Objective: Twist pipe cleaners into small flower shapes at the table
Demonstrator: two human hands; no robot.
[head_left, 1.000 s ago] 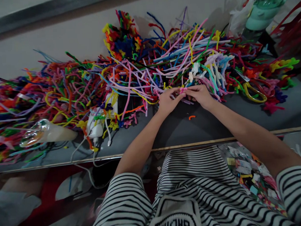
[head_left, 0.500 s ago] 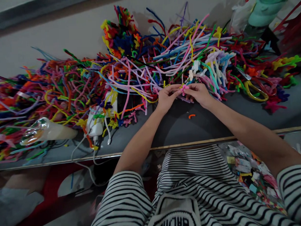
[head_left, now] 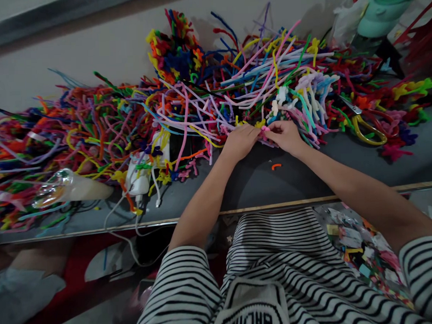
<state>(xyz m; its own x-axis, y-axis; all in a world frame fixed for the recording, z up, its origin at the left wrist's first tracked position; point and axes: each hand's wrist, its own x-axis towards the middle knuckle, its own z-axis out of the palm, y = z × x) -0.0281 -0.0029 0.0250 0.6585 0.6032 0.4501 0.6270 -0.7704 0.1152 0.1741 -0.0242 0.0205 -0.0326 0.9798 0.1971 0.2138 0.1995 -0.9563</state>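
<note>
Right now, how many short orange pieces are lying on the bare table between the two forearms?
1. The orange piece lies on the dark table, between the right hand and the near edge. Others may be hidden under the hand.

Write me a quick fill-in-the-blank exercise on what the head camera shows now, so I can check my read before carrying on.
1. The small fuzzy piece at the fingertips of the right grip is coloured ____.
2. Seen from the person's own side, the scissors lie to the ____ of both grips.
3. The short bent scrap lying on the dark tabletop is coloured ____.
4. The shirt sleeves have a black-and-white pattern of ____.

Missing words: pink; right; orange; stripes.
</note>
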